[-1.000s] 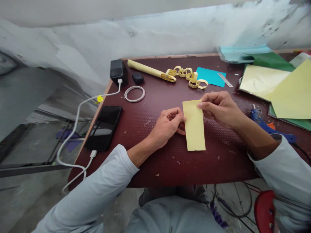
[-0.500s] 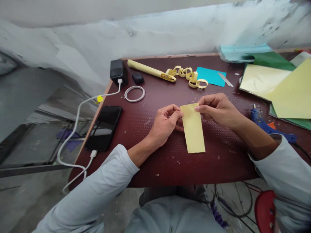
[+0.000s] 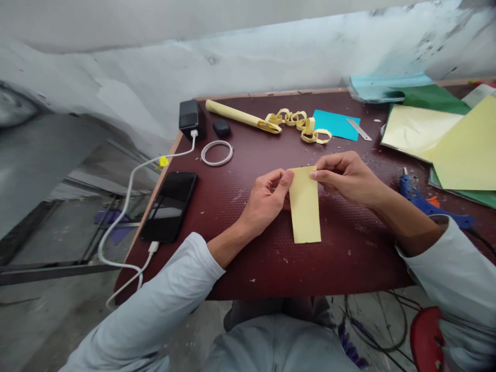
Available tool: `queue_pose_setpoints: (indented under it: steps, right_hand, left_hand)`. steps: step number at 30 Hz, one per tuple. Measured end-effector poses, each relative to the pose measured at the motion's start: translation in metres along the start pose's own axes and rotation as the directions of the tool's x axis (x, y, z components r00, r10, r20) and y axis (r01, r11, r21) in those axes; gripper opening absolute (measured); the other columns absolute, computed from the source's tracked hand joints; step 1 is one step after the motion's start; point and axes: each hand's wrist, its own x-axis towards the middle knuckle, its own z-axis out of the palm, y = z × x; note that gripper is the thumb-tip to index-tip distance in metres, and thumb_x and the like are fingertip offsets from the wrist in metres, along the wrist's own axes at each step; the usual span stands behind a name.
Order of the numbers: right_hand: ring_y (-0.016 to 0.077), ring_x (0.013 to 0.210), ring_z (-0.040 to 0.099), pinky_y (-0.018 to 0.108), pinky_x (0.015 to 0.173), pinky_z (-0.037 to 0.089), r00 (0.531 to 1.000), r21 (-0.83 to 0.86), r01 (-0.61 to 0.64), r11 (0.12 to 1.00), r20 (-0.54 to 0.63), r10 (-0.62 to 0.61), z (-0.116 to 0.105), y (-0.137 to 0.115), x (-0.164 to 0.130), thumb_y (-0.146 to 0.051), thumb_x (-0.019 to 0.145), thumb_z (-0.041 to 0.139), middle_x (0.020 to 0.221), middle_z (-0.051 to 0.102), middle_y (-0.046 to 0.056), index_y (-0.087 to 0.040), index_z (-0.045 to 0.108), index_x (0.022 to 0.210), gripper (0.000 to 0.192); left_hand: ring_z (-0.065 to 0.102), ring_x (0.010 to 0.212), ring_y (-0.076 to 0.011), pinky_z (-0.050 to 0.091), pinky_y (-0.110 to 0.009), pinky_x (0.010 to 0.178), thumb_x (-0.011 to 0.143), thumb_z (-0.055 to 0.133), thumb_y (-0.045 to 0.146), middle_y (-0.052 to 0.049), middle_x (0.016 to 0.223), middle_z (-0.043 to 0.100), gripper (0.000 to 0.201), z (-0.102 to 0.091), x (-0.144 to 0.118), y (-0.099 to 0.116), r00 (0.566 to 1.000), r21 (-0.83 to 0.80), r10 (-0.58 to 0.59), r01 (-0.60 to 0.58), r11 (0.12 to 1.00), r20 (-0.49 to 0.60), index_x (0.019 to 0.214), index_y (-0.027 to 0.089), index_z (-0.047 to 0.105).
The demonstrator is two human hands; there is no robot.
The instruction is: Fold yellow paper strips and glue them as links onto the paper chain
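Note:
A pale yellow paper strip [image 3: 305, 206] lies lengthwise on the dark red table [image 3: 271, 258] in front of me. My left hand [image 3: 267, 199] pinches its upper left corner between thumb and forefinger. My right hand [image 3: 346, 175] pinches the upper right corner. Both hands rest on the table on either side of the strip.
A yellow paper chain [image 3: 300, 124] and a rolled yellow paper [image 3: 236, 114] lie at the back. A teal sheet [image 3: 335, 125] with a blade [image 3: 358, 129], yellow and green sheets [image 3: 457, 142], a blue glue gun [image 3: 422, 199], a phone [image 3: 170, 206], a charger [image 3: 189, 119] and a tape ring [image 3: 217, 153] surround them.
The strip has shifted slightly left and its top edge moved toward me. My left hand moved up from the strip's left edge to its upper corner. My right hand kept its pinch.

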Motion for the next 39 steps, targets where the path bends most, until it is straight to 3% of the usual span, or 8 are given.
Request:
queue_pose_setpoints:
  steps: [10,17,28,30,32,34,36,39]
  right_hand:
    - [0.0087,0.053,0.035,0.028,0.049,0.022,0.998,0.012,0.008,1.000,-0.057,-0.008,-0.004,0.003,0.000,-0.048,0.096,0.086,0.061,0.049,-0.005,-0.019,0.080,0.093,0.030]
    - [0.0090,0.052,0.037,0.029,0.049,0.024,0.979,0.009,0.118,0.993,-0.168,-0.115,-0.014,0.009,0.004,-0.041,0.098,0.084,0.061,0.051,-0.005,-0.020,0.078,0.088,0.024]
    - [0.0127,0.058,0.046,0.029,0.054,0.036,0.963,-0.237,0.118,0.964,-0.211,-0.170,-0.020,0.012,0.006,-0.031,0.097,0.077,0.069,0.057,-0.002,-0.021,0.072,0.087,0.015]
    - [0.0170,0.071,0.055,0.034,0.064,0.047,0.932,-0.458,0.185,0.870,-0.199,-0.303,-0.019,0.010,0.006,-0.029,0.095,0.077,0.088,0.066,0.004,-0.021,0.075,0.098,0.009]
    - [0.0257,0.095,0.063,0.045,0.085,0.054,0.872,-0.696,0.260,0.669,-0.129,-0.473,-0.016,0.008,0.004,-0.028,0.095,0.077,0.113,0.070,0.011,-0.022,0.078,0.117,0.023]
    - [0.0354,0.119,0.062,0.058,0.104,0.049,0.833,-0.843,0.304,0.443,0.010,-0.553,-0.010,0.005,0.001,-0.026,0.096,0.076,0.130,0.068,0.015,-0.026,0.078,0.128,0.032]
    - [0.0399,0.131,0.057,0.064,0.112,0.041,0.827,-0.895,0.353,0.273,0.162,-0.538,-0.002,0.004,-0.003,-0.024,0.098,0.075,0.136,0.068,0.013,-0.028,0.081,0.121,0.024]
    - [0.0385,0.131,0.056,0.064,0.114,0.035,0.810,-0.899,0.417,0.138,0.298,-0.506,0.009,0.003,-0.007,-0.018,0.100,0.072,0.133,0.071,0.009,-0.026,0.083,0.101,0.013]
  left_hand:
    - [0.061,0.066,-0.0114,0.051,-0.022,0.058,0.088,0.088,0.063,-0.002,0.078,0.070,0.050,-0.002,0.001,0.000,0.999,0.041,-0.021,0.020,0.999,0.025,0.085,0.016,0.072]
    - [0.067,0.066,-0.0129,0.058,-0.023,0.059,0.087,0.090,0.058,-0.003,0.078,0.074,0.045,-0.001,0.000,0.005,0.996,0.035,-0.079,0.078,0.996,0.029,0.086,0.015,0.073]
    - [0.065,0.071,-0.0127,0.050,-0.023,0.064,0.100,0.072,0.032,-0.002,0.084,0.074,0.015,-0.010,0.005,-0.002,0.999,0.253,-0.023,0.028,0.967,-0.023,0.097,0.017,0.069]
    - [0.065,0.073,-0.0135,0.047,-0.024,0.066,0.102,0.068,0.029,-0.003,0.085,0.075,0.012,-0.011,0.004,0.001,0.998,0.399,0.065,-0.058,0.915,-0.002,0.098,0.017,0.070]
    - [0.064,0.074,-0.0143,0.046,-0.027,0.070,0.104,0.064,0.025,-0.003,0.087,0.076,0.012,-0.011,0.002,0.003,0.987,0.549,0.160,-0.153,0.822,0.035,0.100,0.017,0.072]
    - [0.064,0.076,-0.0149,0.045,-0.029,0.074,0.106,0.061,0.022,-0.003,0.089,0.077,0.013,-0.009,0.000,0.005,0.968,0.654,0.237,-0.234,0.719,0.085,0.103,0.017,0.073]
    - [0.066,0.080,-0.0161,0.046,-0.030,0.078,0.108,0.059,0.020,-0.005,0.093,0.078,0.015,-0.007,-0.001,0.005,0.949,0.704,0.288,-0.291,0.648,0.128,0.105,0.017,0.073]
    - [0.069,0.083,-0.0180,0.048,-0.032,0.081,0.109,0.059,0.021,-0.007,0.097,0.079,0.014,-0.005,-0.001,0.004,0.931,0.726,0.326,-0.336,0.600,0.161,0.107,0.016,0.072]
